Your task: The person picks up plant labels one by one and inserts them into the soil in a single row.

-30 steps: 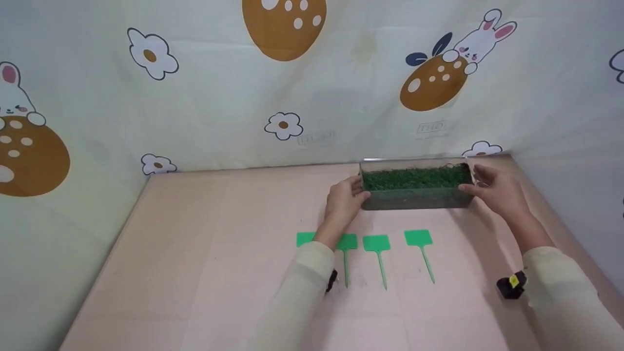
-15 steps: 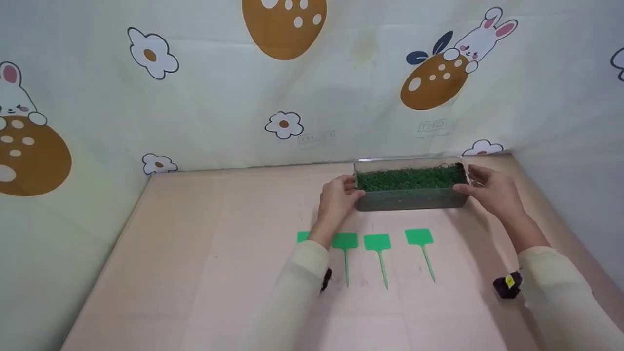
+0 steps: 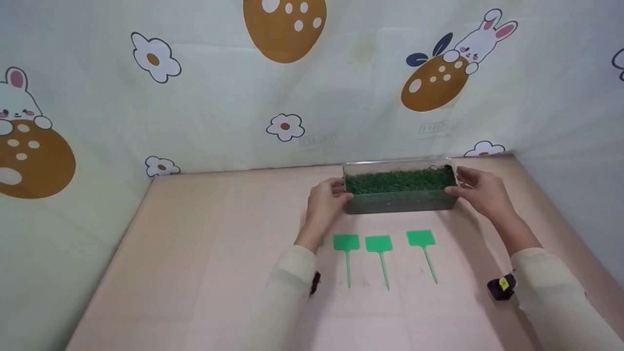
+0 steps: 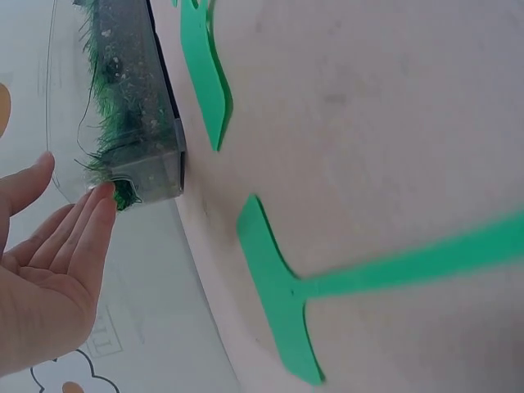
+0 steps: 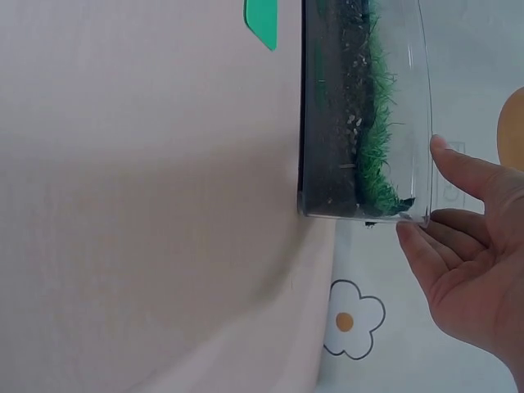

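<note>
A clear rectangular planter box with green grass on a dark layer stands near the back wall. My left hand holds its left end, thumb at the front corner and fingers along the end wall. At the right end my right hand grips it the same way. Both wrist views show the box's ends close to the fingertips. In front of the box lie several green T-shaped plant labels, among them a left one, a middle one and a right one. My left wrist mostly covers another label.
The pink tabletop runs back to a wall sheet printed with rabbits, eggs and flowers. Side sheets rise at left and right. A small black device sits at my right wrist.
Both hands have slid the planter box to the left along the back. My left wrist now covers more of the leftmost label; the labels themselves stay put.
</note>
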Tool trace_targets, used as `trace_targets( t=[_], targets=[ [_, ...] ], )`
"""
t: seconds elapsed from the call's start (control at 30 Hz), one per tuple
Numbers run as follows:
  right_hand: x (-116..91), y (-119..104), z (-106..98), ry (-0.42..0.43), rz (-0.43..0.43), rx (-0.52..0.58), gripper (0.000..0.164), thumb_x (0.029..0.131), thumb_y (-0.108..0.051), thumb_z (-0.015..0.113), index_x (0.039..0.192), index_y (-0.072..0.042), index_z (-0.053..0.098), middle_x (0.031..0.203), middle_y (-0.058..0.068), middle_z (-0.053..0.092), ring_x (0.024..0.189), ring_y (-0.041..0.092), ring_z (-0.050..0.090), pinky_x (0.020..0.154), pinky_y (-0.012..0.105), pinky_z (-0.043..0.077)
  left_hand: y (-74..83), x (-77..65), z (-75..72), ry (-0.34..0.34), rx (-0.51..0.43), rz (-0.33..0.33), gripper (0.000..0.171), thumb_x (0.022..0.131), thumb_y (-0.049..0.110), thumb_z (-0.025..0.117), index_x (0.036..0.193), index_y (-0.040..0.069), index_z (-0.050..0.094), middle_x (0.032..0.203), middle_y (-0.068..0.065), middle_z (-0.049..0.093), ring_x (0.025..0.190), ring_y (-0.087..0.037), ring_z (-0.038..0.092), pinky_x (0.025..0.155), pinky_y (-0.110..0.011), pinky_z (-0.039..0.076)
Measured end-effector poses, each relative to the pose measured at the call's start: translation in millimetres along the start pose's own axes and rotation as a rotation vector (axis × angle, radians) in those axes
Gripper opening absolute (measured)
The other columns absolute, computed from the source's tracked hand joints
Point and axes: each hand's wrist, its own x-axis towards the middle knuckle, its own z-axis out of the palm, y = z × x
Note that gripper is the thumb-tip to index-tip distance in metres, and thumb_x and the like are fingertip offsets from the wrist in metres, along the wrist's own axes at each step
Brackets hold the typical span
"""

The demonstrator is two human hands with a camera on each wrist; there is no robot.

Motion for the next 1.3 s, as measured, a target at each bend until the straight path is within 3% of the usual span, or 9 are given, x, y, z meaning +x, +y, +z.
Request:
trace_targets(
  t=[0.8,1.3],
  targets=[
    [0,-27,23,-0.073,-0.043,-0.024,0.072,0.093,-0.018,0.071,0.151,0.004,0.035,0.153,0.028,0.039,0.139,0.044,0.043,0.108,0.053,0.044,-21.5,-9.4,-38.9,0.013,0.003,-0.01,0.039,0.093,0.013,0.07,0.131,0.007,0.063,0.125,-0.011,0.07,0.116,-0.024,0.068,0.099,-0.036,0.054],
    [-4,-25,17,-0.07,-0.038,-0.065,0.071,0.092,-0.023,0.073,0.149,0.003,0.04,0.149,0.028,0.044,0.137,0.043,0.046,0.105,0.056,0.045,-17.2,-10.2,-37.5,0.0,0.027,-0.014,0.04,0.093,0.013,0.07,0.132,0.007,0.062,0.124,-0.011,0.071,0.115,-0.023,0.068,0.099,-0.035,0.054]
  ],
)
